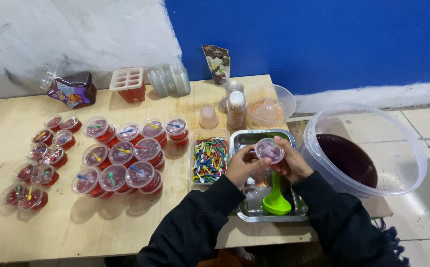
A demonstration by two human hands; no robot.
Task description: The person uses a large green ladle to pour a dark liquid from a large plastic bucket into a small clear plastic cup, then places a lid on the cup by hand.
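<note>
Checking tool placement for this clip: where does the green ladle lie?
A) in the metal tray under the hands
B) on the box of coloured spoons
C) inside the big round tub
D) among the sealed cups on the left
A: the green ladle lies in the metal tray, just below both hands holding a small lidded cup.

both hands (269,165) grip lidded cup (269,150) over steel tray (239,141), green ladle (276,198) inside.

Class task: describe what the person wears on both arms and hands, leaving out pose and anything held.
Both arms are covered by long, dark black sleeves of a soft-looking fabric that reach to the wrists. The left hand and right hand are bare: no gloves, and no rings, watch or bracelets can be seen. No markings show on the sleeves.
</note>
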